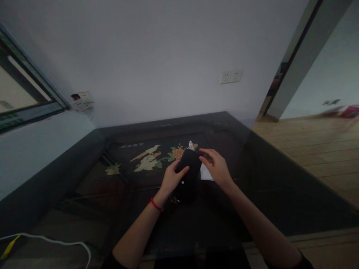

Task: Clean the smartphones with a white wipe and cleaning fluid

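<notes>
My left hand point(171, 178) grips a black phone point(188, 171) from its left side, thumb lying across the dark screen, and holds it tilted above the table. A red string circles that wrist. My right hand point(216, 168) is at the phone's upper right edge, fingers curled against it. Under the right hand lies a white wipe or cloth point(205, 173) on the table; whether the hand touches it is unclear. A small white bottle point(191, 145) stands just behind the phone.
The dark glass-topped table point(266, 179) has an inlaid bird-and-flower panel point(148, 158). A white cable point(56, 243) lies at the near left. Wall sockets point(231, 76) are on the back wall, a window point(25, 97) is at left, and wooden floor point(316, 145) extends right.
</notes>
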Demonstrator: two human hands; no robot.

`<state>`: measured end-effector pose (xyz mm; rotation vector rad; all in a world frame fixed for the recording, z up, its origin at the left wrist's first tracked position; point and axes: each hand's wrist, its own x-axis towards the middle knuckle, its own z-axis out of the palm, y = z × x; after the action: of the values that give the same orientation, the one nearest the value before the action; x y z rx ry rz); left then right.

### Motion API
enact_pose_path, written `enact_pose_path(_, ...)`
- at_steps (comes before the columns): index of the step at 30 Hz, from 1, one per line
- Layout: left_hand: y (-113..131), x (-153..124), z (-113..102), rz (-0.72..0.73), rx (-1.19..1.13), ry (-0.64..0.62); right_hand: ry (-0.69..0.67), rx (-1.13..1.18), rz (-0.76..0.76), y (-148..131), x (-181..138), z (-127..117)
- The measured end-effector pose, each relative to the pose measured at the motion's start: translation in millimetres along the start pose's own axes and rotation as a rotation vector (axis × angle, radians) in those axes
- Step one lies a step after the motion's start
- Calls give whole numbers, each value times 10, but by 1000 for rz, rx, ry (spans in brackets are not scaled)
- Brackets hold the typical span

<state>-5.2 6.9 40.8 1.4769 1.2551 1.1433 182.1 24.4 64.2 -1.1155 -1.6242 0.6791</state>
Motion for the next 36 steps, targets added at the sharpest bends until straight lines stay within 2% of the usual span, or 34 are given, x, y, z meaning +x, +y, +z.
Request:
enact_pose_path(2,37,-33,53,-82,-183,8,-7,-7,-1,18,-7,70)
enact_pose_path(6,119,-138,131,-280,-577,-92,-14,152,6,29,4,126)
enact_pose_path(11,186,-226,160,-363,-768,-245,-92,245,146,46,4,130)
enact_pose_path(15,204,-251,179,-319,-587,-281,-46,248,125,68,-30,195)
enact_pose_path(19,159,-228,217,-20,-242,-202,-10,318,155,51,-61,256)
enact_pose_path(22,96,-196,236,156,-98,-209,21,389,128,48,-67,273)
enact_pose_path(30,17,-194,269,202,-53,-207,6,441,109,-8,-91,236)
enact_pose_path(36,-1,-221,311,234,-51,-212,55,393,79,24,-125,232)
